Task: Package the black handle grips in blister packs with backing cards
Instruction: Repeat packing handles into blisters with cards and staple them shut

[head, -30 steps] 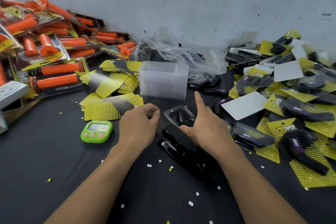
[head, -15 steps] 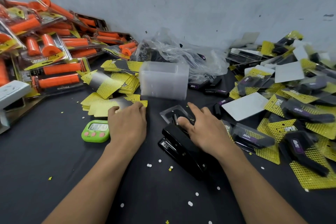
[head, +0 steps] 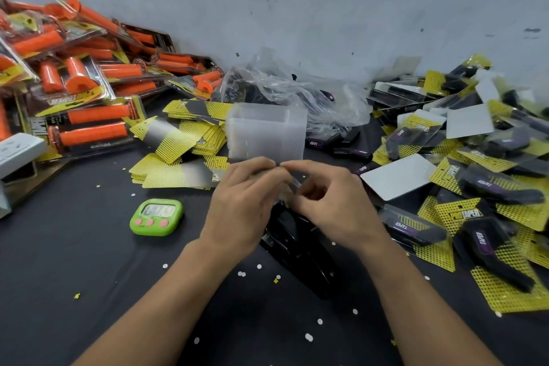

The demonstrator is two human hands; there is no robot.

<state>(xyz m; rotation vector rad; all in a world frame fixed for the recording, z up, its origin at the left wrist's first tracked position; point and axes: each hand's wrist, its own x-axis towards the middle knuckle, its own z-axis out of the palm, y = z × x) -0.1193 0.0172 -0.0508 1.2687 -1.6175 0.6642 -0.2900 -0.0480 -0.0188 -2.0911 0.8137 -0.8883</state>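
Note:
My left hand [head: 243, 202] and my right hand [head: 332, 202] meet at the centre, just above a black stapler [head: 300, 249]. Both pinch a small clear blister pack [head: 288, 189] between their fingertips; most of it is hidden behind my fingers. A stack of empty clear blisters [head: 267, 134] stands right behind my hands. Yellow and black backing cards [head: 178, 169] lie fanned to the left. Loose black handle grips [head: 350, 153] lie to the right of the stack, and finished packs [head: 481, 184] are heaped further right.
A green timer [head: 156, 217] sits left of my left wrist. Packs of orange grips [head: 89, 116] pile up at the far left beside a white device [head: 15, 148]. A crumpled clear bag [head: 285, 86] lies against the wall. Paper punch dots speckle the black table [head: 89, 276].
My left hand has left the backing cards and moved right. My right hand has lifted off the stapler. Both now hold the blister pack together above it.

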